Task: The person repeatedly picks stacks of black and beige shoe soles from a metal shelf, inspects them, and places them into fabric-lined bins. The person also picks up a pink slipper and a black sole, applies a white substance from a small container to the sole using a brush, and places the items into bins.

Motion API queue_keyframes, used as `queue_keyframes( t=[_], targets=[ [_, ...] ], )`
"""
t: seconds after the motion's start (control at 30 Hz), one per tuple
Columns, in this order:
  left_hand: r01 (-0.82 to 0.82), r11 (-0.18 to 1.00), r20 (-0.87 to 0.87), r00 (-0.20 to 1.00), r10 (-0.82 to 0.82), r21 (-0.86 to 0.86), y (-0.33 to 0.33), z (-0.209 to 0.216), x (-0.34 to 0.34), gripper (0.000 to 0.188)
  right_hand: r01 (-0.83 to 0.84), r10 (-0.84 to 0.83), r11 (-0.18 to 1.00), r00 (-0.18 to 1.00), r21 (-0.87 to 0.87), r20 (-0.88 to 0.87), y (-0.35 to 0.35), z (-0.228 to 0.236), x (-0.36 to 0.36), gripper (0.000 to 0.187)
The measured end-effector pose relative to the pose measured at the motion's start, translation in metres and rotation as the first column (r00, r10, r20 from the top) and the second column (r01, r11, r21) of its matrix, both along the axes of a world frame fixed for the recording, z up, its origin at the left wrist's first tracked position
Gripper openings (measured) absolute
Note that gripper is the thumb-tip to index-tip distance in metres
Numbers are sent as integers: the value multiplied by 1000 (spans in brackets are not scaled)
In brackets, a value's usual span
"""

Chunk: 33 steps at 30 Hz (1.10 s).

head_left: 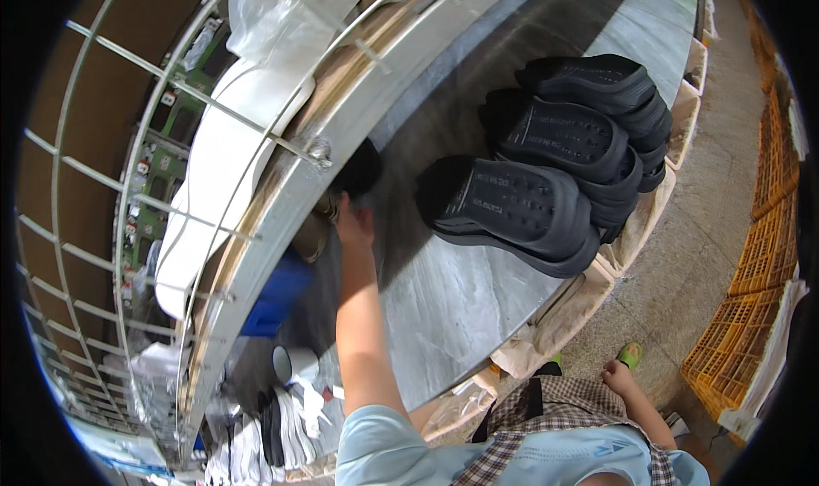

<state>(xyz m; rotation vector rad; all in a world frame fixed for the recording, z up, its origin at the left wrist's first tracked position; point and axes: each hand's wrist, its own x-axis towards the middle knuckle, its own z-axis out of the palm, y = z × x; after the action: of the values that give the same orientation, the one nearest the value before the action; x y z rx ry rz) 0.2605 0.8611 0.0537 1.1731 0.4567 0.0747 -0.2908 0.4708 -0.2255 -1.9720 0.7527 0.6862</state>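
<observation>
Head: shelf [368,98], slippers [563,136] near left hand [354,223]

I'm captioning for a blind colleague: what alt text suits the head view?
A person's left hand reaches toward a dark, unclear item beside a shelf edge, with stacked black clogs to its right on a grey marbled table.

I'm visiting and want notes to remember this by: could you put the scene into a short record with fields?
Left hand: near the shelf edge, beside a dark item; grip unclear
Right hand: lowered beside the apron
Table: grey, marbled
On table: black shoes in three piles
Far right: yellow crates
</observation>
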Motion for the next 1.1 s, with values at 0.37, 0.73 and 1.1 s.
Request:
queue_keyframes(
  t=[0.37, 0.73, 1.1],
  targets=[
    [-530, 846, -204, 836, 509, -57, -38, -24, 102, 65, -31, 30, 998, 999, -46, -25, 44, 23, -10, 34],
    [-374, 909, -65, 927, 369, -184, -61, -16, 91, 85, 12, -8, 998, 997, -62, 75, 40, 36, -25, 30],
    [-471, 853, -68, 881, 469, -222, -79, -23, 101, 84, -54, 29, 994, 968, -97, -248, 29, 33, -69, 35]
  ],
)
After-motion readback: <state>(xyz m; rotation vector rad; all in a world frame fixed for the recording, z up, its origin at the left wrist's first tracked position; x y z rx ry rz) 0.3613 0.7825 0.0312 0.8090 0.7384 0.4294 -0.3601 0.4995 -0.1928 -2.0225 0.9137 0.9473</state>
